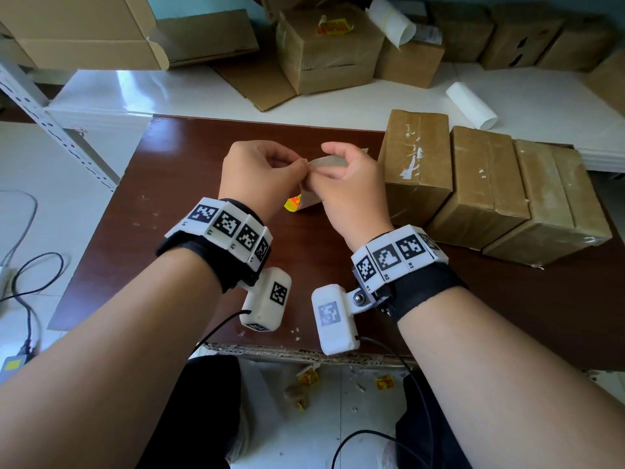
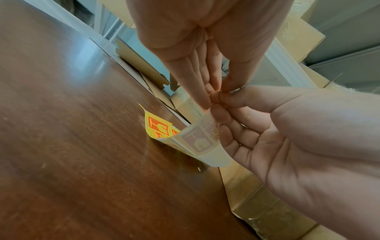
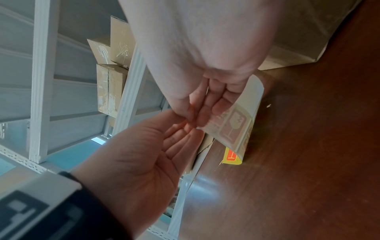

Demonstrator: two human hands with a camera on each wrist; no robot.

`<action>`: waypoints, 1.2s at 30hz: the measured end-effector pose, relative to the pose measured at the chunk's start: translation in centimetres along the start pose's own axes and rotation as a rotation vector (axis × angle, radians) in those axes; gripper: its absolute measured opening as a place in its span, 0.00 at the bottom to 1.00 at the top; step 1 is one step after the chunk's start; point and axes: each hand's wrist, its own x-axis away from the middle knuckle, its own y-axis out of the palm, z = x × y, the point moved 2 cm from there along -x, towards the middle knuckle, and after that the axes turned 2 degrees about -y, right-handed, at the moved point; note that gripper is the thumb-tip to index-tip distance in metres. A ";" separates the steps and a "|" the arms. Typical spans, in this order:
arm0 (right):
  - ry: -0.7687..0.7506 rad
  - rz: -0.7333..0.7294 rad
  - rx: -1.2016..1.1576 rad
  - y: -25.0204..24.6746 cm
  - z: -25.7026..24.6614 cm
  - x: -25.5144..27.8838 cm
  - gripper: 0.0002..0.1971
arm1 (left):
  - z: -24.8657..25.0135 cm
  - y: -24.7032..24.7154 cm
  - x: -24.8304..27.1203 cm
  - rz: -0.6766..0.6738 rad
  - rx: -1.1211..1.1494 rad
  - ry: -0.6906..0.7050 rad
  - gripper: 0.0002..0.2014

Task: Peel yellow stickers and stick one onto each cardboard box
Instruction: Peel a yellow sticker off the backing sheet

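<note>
Both hands meet above the brown table (image 1: 189,211). Between them is a curled sticker strip (image 1: 329,162), white backing outward, with a yellow and orange sticker (image 1: 292,203) at its lower end. My left hand (image 1: 302,167) pinches the strip's upper edge from the left. My right hand (image 1: 316,176) pinches the same edge from the right. In the left wrist view the strip (image 2: 197,139) hangs from the touching fingertips (image 2: 205,100) down to the tabletop. The right wrist view shows the strip (image 3: 232,128) the same way. Three taped cardboard boxes (image 1: 416,164), (image 1: 480,184), (image 1: 548,204) stand in a row to the right, tops bare.
On the white surface behind lie more cardboard boxes, one bearing a yellow sticker (image 1: 333,27), flat cardboard (image 1: 257,82) and rolls of white backing paper (image 1: 471,104). A metal rack post (image 1: 50,123) stands at the left. Cables (image 1: 30,265) and sticker scraps (image 1: 307,379) lie on the floor.
</note>
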 end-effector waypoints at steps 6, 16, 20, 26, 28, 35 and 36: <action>0.013 0.001 0.015 0.0 0.1 0.0 0.28 | 0.2 0.1 0.2 -0.003 -0.050 0.017 0.05; 0.027 0.037 -0.030 -0.2 0.2 -0.4 0.28 | -0.1 0.4 0.1 -0.085 0.173 -0.085 0.07; 0.006 0.033 0.039 -0.6 -0.1 -0.5 0.27 | -0.7 0.4 0.0 -0.123 0.252 -0.141 0.05; 0.002 0.033 0.077 -0.6 -0.1 -0.3 0.29 | -0.7 0.6 0.0 -0.118 0.253 -0.148 0.09; 0.010 0.034 0.065 -0.5 -0.2 -0.3 0.29 | -0.6 0.6 0.0 -0.106 0.224 -0.126 0.08; 0.025 0.022 -0.013 -0.3 -0.2 -0.2 0.29 | -0.4 0.7 0.0 -0.053 0.162 -0.075 0.09; 0.024 0.019 -0.029 -0.2 -0.2 -0.2 0.29 | -0.3 0.7 0.1 -0.042 0.166 -0.068 0.08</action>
